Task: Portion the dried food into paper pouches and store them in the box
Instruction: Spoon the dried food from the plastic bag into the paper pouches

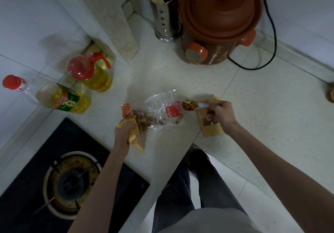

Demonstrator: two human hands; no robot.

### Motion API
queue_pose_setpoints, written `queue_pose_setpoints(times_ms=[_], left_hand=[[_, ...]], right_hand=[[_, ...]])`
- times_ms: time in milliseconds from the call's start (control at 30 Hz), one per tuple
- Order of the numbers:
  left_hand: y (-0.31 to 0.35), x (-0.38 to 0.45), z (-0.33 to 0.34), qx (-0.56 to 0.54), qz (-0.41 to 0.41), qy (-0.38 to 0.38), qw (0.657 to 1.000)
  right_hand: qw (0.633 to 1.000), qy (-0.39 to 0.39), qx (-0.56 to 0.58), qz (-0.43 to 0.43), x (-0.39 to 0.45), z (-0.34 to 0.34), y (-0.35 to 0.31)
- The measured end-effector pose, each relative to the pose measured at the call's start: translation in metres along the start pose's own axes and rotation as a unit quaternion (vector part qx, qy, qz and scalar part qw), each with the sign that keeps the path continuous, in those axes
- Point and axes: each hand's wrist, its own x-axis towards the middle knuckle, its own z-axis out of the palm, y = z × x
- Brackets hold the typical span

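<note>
A clear plastic bag (159, 109) with red labels lies on the counter, holding mixed nuts. My left hand (123, 133) grips a yellow paper pouch (135, 138) at the bag's left end. My right hand (221, 113) holds a white spoon (189, 105) heaped with nuts, just right of the bag's mouth. Under my right hand lies a second yellow pouch (211, 127) whose window shows nuts inside. No box is in view.
Two oil bottles (94, 73) (59, 98) stand at the left. A gas burner (70, 184) sits at the lower left. A brown clay cooker (218, 21) with a black cord and a steel chopstick holder (166, 12) stand at the back.
</note>
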Motion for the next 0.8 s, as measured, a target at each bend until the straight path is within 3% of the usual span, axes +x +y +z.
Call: queue_pose_setpoints(times_ms=[200,333,467,633,800], left_hand=[[0.000,-0.001,0.001,0.044,0.017,0.047,0.998],[0.006,-0.025,0.006,0.105,0.126,0.104,0.981],[0.017,-0.060,0.030,0.194,0.274,0.020,0.942],[0.050,-0.096,0.077,0.297,0.402,-0.077,0.863],[0.074,-0.118,0.104,0.358,0.447,-0.058,0.818]], right_hand=[[1.000,-0.003,0.020,-0.012,-0.005,-0.013,-0.012],[0.999,-0.019,0.025,-0.041,-0.018,-0.024,-0.031],[0.995,-0.055,0.011,-0.083,-0.041,-0.032,-0.062],[0.986,-0.103,-0.012,-0.134,-0.079,-0.036,-0.111],[0.975,-0.138,-0.020,-0.171,-0.113,-0.041,-0.154]])
